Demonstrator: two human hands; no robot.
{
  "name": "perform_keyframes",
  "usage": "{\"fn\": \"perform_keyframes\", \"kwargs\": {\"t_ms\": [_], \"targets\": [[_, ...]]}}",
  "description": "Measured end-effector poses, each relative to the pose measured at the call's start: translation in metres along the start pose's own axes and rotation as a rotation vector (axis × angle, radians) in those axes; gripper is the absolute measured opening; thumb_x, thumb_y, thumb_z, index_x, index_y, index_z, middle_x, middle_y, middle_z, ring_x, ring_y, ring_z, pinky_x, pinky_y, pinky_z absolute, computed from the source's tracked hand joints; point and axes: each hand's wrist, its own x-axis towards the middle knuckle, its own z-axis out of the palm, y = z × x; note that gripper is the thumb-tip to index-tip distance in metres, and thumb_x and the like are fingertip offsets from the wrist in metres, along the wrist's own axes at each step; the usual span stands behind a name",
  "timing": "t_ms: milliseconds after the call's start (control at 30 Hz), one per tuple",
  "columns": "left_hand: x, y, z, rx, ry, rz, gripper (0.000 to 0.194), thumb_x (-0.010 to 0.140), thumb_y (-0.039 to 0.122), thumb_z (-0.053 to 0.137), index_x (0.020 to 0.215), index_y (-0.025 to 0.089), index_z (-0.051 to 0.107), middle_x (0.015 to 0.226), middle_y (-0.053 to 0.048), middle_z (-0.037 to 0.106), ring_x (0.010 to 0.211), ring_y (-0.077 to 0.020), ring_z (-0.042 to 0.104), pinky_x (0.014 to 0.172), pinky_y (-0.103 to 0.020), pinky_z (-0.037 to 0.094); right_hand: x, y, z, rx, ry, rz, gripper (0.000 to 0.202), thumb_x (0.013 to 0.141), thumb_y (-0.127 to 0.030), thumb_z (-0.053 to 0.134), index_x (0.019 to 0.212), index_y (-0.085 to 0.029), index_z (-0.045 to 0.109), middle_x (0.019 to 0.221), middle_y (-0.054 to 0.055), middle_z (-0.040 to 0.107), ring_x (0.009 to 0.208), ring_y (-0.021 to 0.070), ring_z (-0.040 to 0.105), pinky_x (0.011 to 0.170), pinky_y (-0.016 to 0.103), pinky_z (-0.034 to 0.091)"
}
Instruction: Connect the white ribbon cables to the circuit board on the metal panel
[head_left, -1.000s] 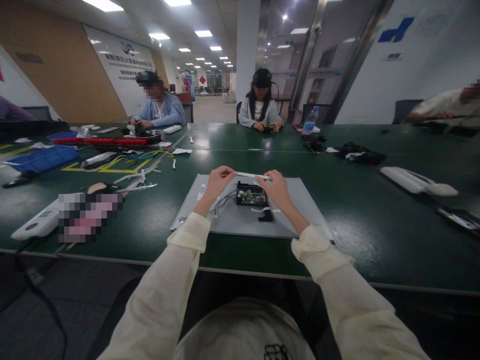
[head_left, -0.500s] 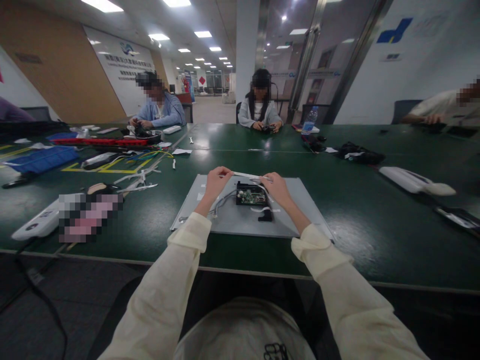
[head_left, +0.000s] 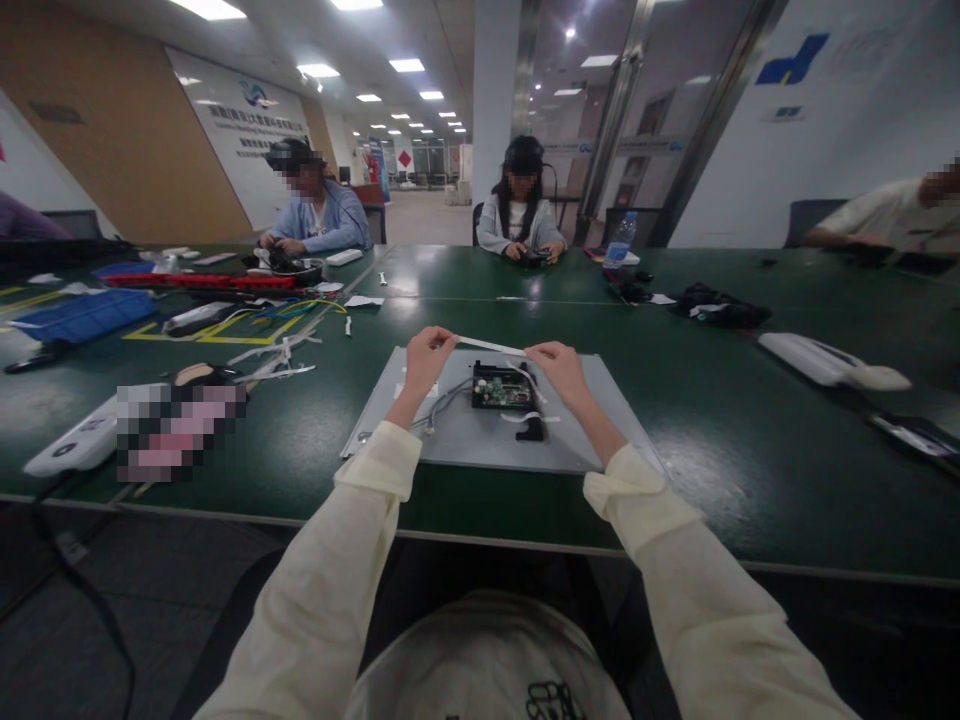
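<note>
Above the far edge of a flat gray panel (head_left: 465, 449), near the middle of the near edge of a green desk (head_left: 720, 440), holds a narrow white strip (head_left: 491, 345) stretched between both bare hands, apparently clear of the panel. Clamps one end between thumb and fingertips of the left hand (head_left: 426, 360), and the other end, slightly lower, likewise in the right hand (head_left: 559, 370). Curls the remaining fingers inward, their exact fold too small to make out. Shows, on the panel's middle, a circuit board (head_left: 499, 392) in a black frame, with gray cables (head_left: 450, 397) trailing toward the panel's left edge and a black bracket-like piece (head_left: 531, 430) closer to the near edge. Includes, toward the desk's near left corner, a white elongated device (head_left: 94, 435) and, farther in, a tangle of loose white strips (head_left: 281, 365); at the far edge, a co-worker in blue (head_left: 322, 215) and another in gray (head_left: 521, 225). Could tear the strip by pulling the hands too hard apart, or lose an end through a loose pinch and drop it across the circuit board. Could twist it by tilting one hand, or stick it to itself, if adhesive: impossible to tell from here. Could also snag the gray cables by lowering the left wrist carelessly.
</note>
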Motion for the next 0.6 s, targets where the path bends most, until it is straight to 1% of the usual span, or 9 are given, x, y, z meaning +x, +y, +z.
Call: {"fn": "perform_keyframes", "kwargs": {"t_ms": [133,333,433,600], "targets": [[-0.0001,0.0005,-0.0014,0.018,-0.003,-0.008,0.014,0.071,0.031,0.061,0.066,0.018,0.062,0.07,0.0,0.062,0.07,-0.0135,0.057,0.068,-0.025,0.045,-0.0007,0.0022,-0.001,-0.049,0.029,-0.046,0.025,0.071,-0.04,0.058,0.064,-0.018,0.067,0.078,0.005,0.066,0.078,0.0202,0.059,0.074,0.032,0.043],[-0.0015,0.0015,-0.001,0.034,-0.001,-0.01,0.012,0.071,0.028,0.06,0.066,0.017,0.061,0.07,0.0,0.061,0.071,-0.0136,0.056,0.068,-0.025,0.045,-0.0023,0.0036,0.0015,-0.12,0.046,-0.084,0.026,0.073,-0.041,0.057,0.068,-0.017,0.067,0.077,0.006,0.063,0.078,0.0193,0.057,0.073,0.031,0.042],[-0.0025,0.0026,-0.0006,0.04,-0.005,-0.008,0.011,0.072,0.027,0.059,0.066,0.018,0.061,0.07,0.0,0.061,0.071,-0.0137,0.056,0.068,-0.025,0.045,-0.0012,0.0057,0.0033,-0.152,0.073,-0.091,0.026,0.074,-0.04,0.057,0.067,-0.016,0.065,0.077,0.006,0.061,0.08,0.0196,0.055,0.075,0.032,0.041],[-0.0039,0.0043,0.0,0.058,-0.011,0.007,0.009,0.072,0.025,0.058,0.066,0.018,0.06,0.071,0.0,0.061,0.072,-0.0137,0.056,0.068,-0.025,0.045,-0.0004,0.0069,0.0044,-0.133,0.092,-0.098,0.024,0.074,-0.038,0.056,0.068,-0.016,0.064,0.076,0.006,0.058,0.081,0.0189,0.053,0.078,0.032,0.04]]}}
